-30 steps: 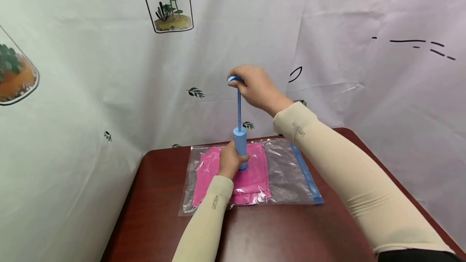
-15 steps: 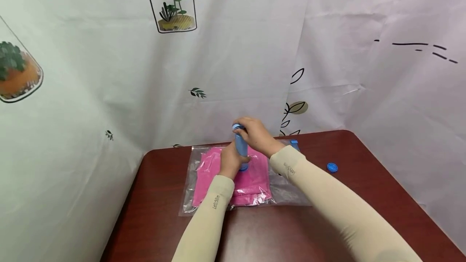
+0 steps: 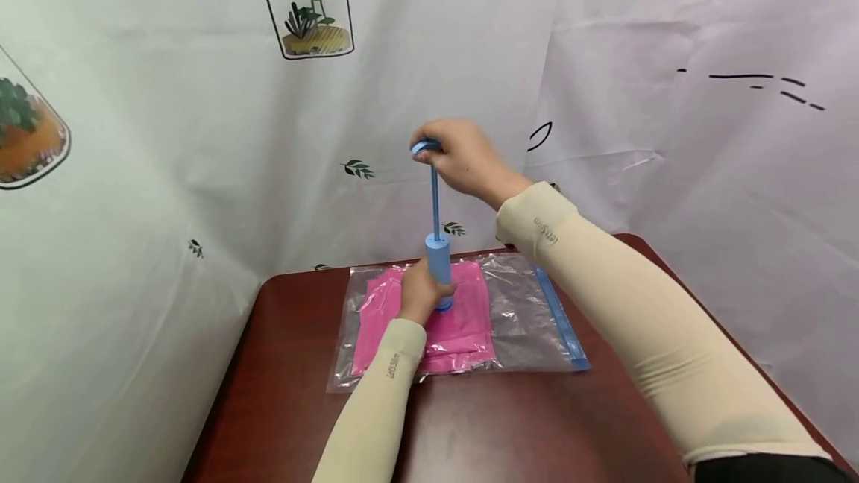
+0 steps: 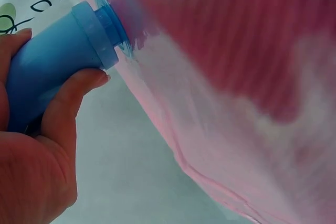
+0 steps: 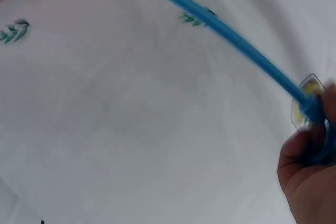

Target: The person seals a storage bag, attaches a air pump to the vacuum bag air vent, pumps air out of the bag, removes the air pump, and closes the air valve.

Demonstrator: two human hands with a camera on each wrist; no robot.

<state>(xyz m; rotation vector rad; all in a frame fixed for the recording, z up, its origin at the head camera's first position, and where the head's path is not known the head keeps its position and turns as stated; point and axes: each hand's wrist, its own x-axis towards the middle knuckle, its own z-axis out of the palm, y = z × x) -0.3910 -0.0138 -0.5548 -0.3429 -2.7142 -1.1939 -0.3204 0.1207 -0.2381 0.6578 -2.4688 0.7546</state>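
Note:
A blue hand pump stands upright on a clear plastic bag that has folded pink cloth inside. My left hand grips the pump's barrel low down, thumb across its front. In the left wrist view the barrel's end meets a round valve on the bag. High above, my right hand holds the pump's handle, with the thin rod drawn far out of the barrel. The right wrist view shows the rod running to the handle in my right fingers.
The bag lies on a dark red wooden table, its blue zip edge toward the right. A pale printed curtain hangs right behind the table and along both sides. My right forearm covers the table's right part.
My right hand pushed the handle down to the barrel half a second ago and has since pulled it up again. My left hand keeps its grip on the barrel.

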